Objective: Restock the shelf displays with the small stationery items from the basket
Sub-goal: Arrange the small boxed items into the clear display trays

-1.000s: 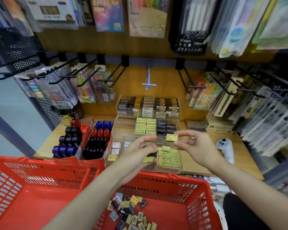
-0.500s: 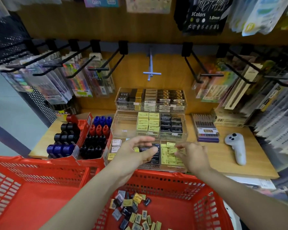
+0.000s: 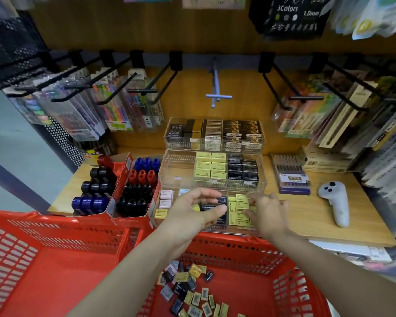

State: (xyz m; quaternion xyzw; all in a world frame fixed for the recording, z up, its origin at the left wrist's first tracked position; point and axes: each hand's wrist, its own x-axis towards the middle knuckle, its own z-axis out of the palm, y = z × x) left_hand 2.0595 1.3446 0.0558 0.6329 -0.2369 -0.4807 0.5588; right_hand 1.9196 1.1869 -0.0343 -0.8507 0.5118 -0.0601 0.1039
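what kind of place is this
Most likely a stationery shop aisle. Packaged pen sets hang on black metal display hooks, clear acrylic trays on the wooden shelf hold rows of small boxed erasers, and a red plastic shopping basket with loose stock sits below.

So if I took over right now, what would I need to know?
Left hand: fingers curled over the black packs in the front clear tray; whether it grips one is unclear.
Right hand: fingers pressing on the yellow packs in that tray.
Done: yellow and black rows in the tray partly filled.
Left: a pile of small packs lies in the red basket below; sort them by colour into the trays.
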